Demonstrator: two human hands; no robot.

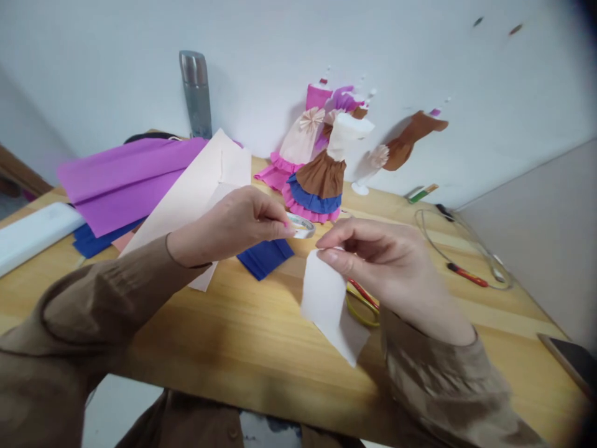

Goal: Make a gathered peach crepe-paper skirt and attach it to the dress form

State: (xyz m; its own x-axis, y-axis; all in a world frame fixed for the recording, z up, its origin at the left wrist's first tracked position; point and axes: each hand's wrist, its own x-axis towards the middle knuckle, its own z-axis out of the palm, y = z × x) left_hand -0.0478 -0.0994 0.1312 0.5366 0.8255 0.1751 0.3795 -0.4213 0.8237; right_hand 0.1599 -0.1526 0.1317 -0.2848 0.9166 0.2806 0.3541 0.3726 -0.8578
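Between its thumb and fingers, my left hand (247, 221) pinches a small roll of tape (303, 225), held over the middle of the table. Just to its right, my right hand (377, 258) grips the top edge of a white strip of paper (329, 292), which hangs down and bends near its lower end. Behind the strip lie scissors (362, 311) with yellow and red handles, partly covered by the paper and my right hand. A folded piece of blue crepe paper (265, 256) rests on the table below my left hand.
Small dress forms in paper dresses (321, 177) stand along the wall. Purple paper (135, 174) and cream sheets (186, 186) lie at the left, near a grey flask (196, 93). A cable (431, 242), a red-handled tool (466, 274) and a dark phone-like device (571, 361) lie on the right.
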